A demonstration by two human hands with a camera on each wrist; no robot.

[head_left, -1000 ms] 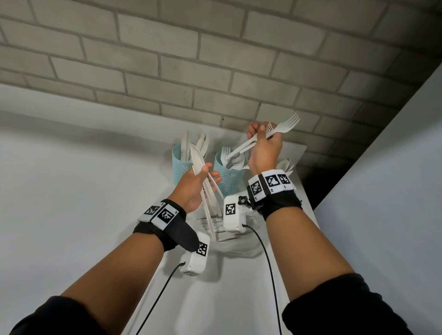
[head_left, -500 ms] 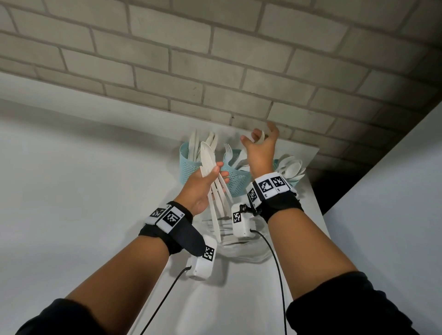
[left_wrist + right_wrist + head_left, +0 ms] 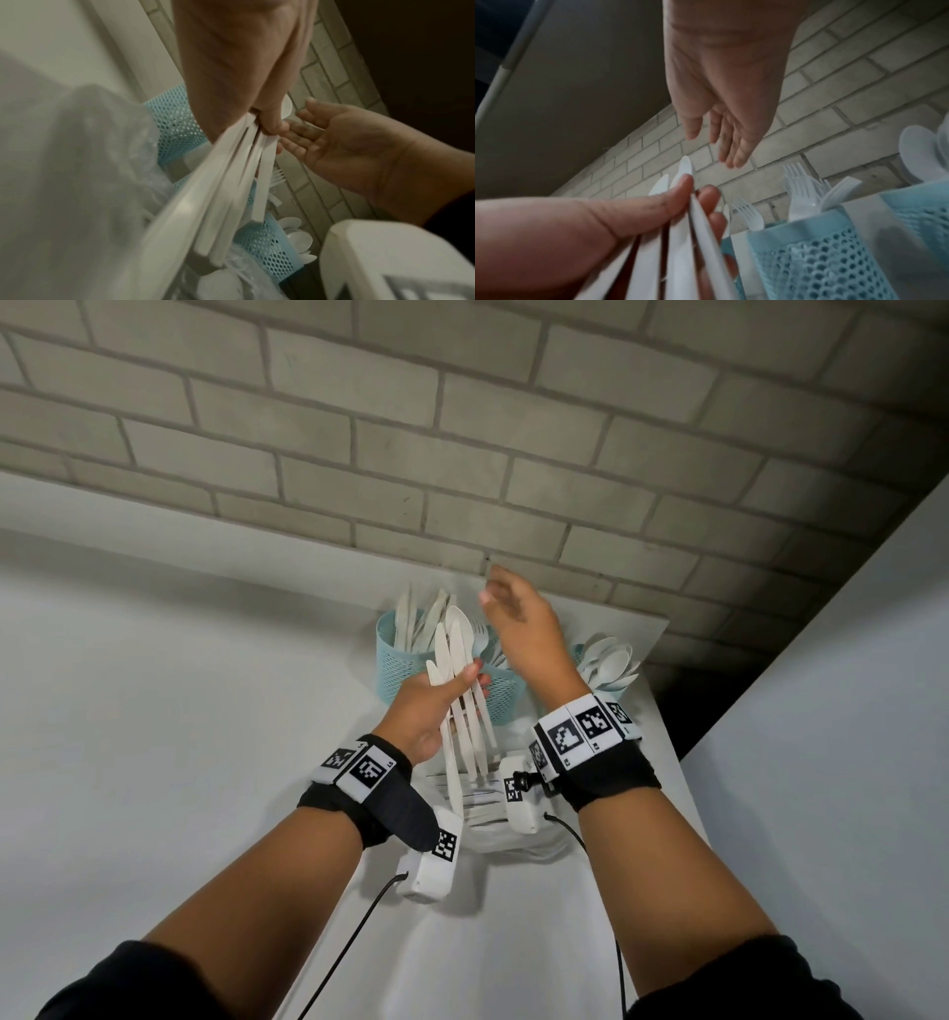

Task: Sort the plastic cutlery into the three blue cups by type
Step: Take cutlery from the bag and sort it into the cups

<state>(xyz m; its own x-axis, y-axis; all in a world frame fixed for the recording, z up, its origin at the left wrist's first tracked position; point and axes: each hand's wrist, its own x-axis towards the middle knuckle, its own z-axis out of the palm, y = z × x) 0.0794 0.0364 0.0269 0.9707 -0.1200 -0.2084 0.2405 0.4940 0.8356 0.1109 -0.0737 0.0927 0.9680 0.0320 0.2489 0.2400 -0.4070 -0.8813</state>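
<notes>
Three blue mesh cups stand by the brick wall: the left cup point(image 3: 398, 660) holds knives, the middle cup point(image 3: 506, 695) holds forks point(image 3: 798, 194), the right cup point(image 3: 921, 205) holds spoons point(image 3: 608, 662). My left hand point(image 3: 436, 706) grips a fan of several white plastic knives point(image 3: 459, 690), blades up, in front of the cups. The handles point(image 3: 231, 192) show in the left wrist view. My right hand point(image 3: 524, 629) hovers above the middle cup, fingers straight, holding nothing.
A clear plastic bag point(image 3: 513, 834) with more white cutlery lies on the white table point(image 3: 154, 711) under my wrists. The brick wall point(image 3: 462, 454) stands right behind the cups. A white panel point(image 3: 847, 711) borders the right side.
My right hand held forks a second ago; the forks have left it and it now hovers with straight fingers over the middle cup. The left hand keeps its knives.
</notes>
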